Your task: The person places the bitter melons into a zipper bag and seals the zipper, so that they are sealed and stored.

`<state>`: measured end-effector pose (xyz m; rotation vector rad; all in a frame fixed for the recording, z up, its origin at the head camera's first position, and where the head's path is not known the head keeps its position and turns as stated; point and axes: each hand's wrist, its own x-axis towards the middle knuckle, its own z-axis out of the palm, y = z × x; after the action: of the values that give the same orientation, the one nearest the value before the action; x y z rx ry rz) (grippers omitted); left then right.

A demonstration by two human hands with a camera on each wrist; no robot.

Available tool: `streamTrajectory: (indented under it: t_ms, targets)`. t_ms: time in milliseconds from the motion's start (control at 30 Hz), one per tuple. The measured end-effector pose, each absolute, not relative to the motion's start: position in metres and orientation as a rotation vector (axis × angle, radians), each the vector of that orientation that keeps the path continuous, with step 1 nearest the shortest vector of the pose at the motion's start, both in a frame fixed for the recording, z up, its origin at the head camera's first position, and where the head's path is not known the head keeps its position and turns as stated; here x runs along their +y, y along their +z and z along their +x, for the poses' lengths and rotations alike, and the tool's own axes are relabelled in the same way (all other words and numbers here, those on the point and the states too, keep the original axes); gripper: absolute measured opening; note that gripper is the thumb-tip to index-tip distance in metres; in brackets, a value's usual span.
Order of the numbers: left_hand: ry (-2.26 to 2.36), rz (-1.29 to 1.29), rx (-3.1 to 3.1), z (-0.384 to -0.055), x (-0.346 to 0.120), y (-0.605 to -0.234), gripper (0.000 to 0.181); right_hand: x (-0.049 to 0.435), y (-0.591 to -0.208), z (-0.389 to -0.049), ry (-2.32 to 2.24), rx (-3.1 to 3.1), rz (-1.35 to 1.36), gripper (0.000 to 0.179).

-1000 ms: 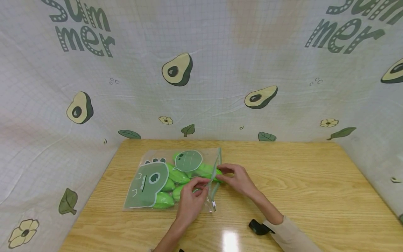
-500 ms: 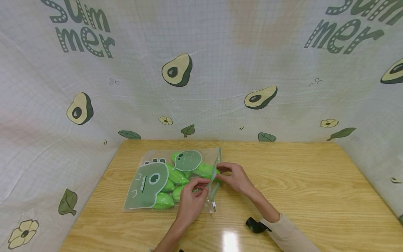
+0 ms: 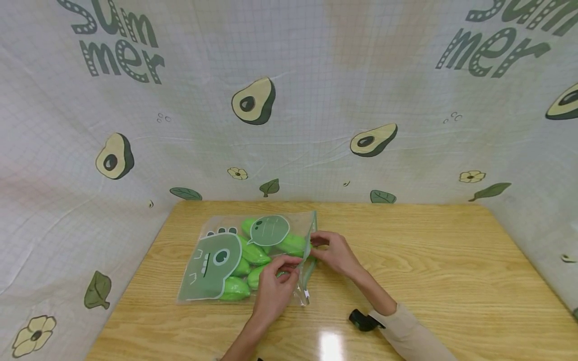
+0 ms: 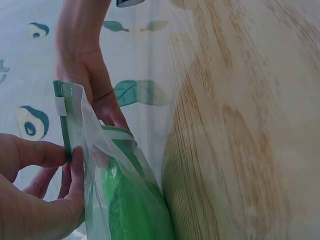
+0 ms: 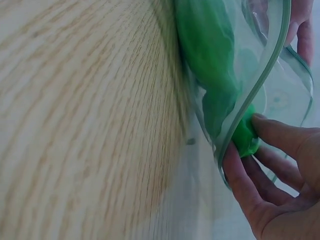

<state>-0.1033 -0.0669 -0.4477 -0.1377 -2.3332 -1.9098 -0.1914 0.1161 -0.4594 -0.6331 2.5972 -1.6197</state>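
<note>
A clear zip bag [image 3: 203, 276] with a green monster print lies flat on the table, its mouth facing right. Several glossy, bright-green, elongated objects [image 3: 255, 252] are inside, their kind unclear. My left hand [image 3: 274, 287] pinches the upper edge of the bag's mouth between thumb and index finger, keeping it lifted. With thumb and fingers, my right hand [image 3: 337, 255] holds the end of one glossy green object [image 5: 246, 134]; most of it is inside the mouth. The left wrist view shows a white slider [image 4: 60, 106] on the bag's green zip strip.
The wooden table [image 3: 429, 265] extends to the right of the bag. A white cloth [image 3: 307, 100] printed with avocados and leaves hangs behind and at the sides. A black device [image 3: 363, 321] is at the right sleeve's cuff.
My right hand has shifted slightly left, and the green object it holds has slid farther into the bag. My left hand stays at the bag's edge.
</note>
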Motion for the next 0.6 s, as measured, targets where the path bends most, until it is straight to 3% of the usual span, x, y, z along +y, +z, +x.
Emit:
streamTrajectory:
  t_ms: [600]
  targets:
    - [-1.919,-0.159,-2.327,-0.1032,-0.0675,-0.4481,0.021,0.1121,-0.4619,-0.198,-1.584,2.592,-0.684,0.022]
